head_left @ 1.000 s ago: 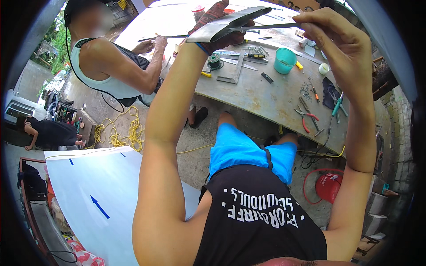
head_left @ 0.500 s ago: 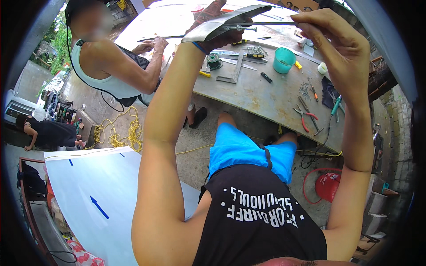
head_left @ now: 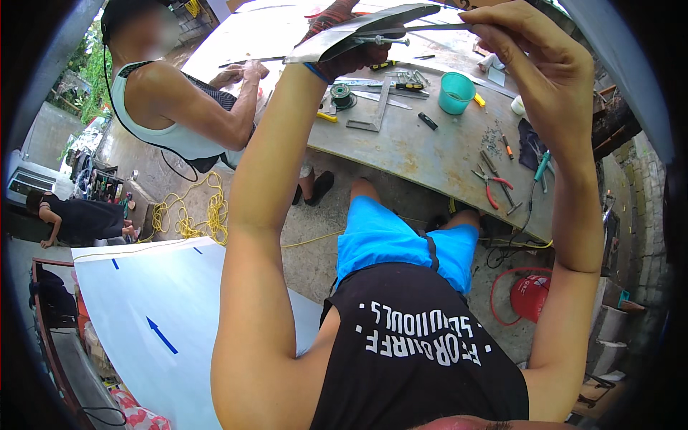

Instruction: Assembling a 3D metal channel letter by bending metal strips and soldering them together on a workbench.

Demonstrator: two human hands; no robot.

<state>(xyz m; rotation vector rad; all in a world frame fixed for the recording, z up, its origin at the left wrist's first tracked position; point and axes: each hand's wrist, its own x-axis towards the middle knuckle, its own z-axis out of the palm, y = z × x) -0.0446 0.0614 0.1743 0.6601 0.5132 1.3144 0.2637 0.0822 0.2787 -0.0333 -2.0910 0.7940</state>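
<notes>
Raised over the workbench, my left hand [head_left: 350, 64], in a dark red-and-black work glove, is closed around a curved piece of silvery sheet metal [head_left: 337, 41]. A bolt [head_left: 387, 41] sticks out from beside the sheet toward the right. My bare right hand [head_left: 548, 61] pinches the right end of a thin, dark metal strip [head_left: 437, 29] between thumb and fingers. The strip's other end reaches the inner side of the sheet metal; whether it touches cannot be made out.
On the workbench [head_left: 401, 154] are a green cup [head_left: 456, 93], a metal square [head_left: 374, 115], a wire spool [head_left: 342, 96], red-handled pliers [head_left: 489, 190] and a soldering iron [head_left: 542, 166]. At left, a co-worker [head_left: 172, 100] works with both hands. A red bucket [head_left: 530, 295] stands at lower right.
Both my hands have shifted slightly up and left with the sheet metal and strip. My grip on each stays the same.
</notes>
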